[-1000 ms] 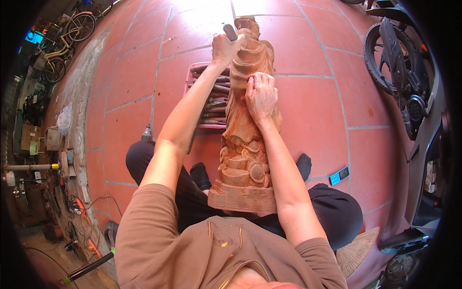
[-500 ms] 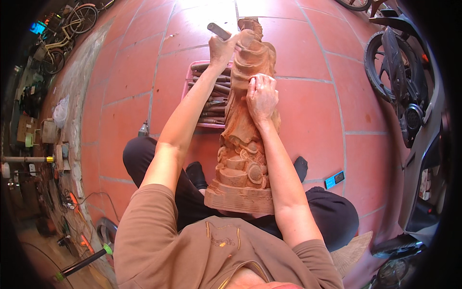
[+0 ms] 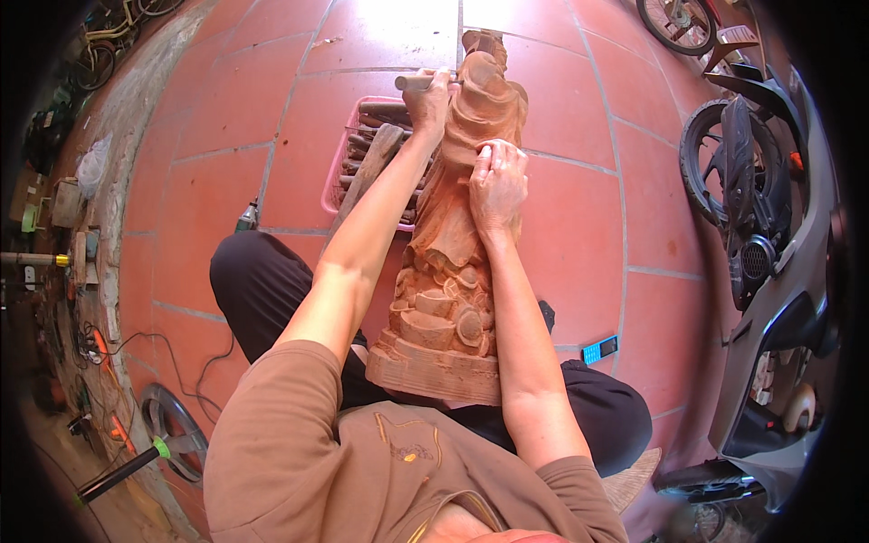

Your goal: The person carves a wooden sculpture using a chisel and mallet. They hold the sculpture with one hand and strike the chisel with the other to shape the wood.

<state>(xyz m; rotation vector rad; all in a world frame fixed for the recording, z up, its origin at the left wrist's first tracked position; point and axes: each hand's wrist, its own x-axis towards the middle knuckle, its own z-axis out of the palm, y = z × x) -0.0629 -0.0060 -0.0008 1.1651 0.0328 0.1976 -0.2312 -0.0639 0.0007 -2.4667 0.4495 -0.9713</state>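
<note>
A carved wooden statue (image 3: 444, 244) of a robed figure leans across my lap, its base toward me and its head away. My left hand (image 3: 429, 107) is closed around a carving chisel (image 3: 414, 83) at the left side of the statue's upper body. The chisel's grey handle points left, and its blade is mostly hidden by my fingers and the carving. Lower down, my right hand (image 3: 498, 190) grips the statue's middle from the right, fingers curled on its folds.
Left of the statue stands a pink basket (image 3: 331, 185) of tools, with a wooden bar (image 3: 369, 167) lying over it. A blue phone (image 3: 599, 349) lies on the tiles at right, and a motorcycle (image 3: 756, 213) stands beyond. A green-grey bottle-like object (image 3: 247, 217) is by my left knee.
My left hand has turned the chisel from a slant to nearly level and moved slightly lower. My right hand keeps its hold. The whole view has shifted, showing more of the basket and bar.
</note>
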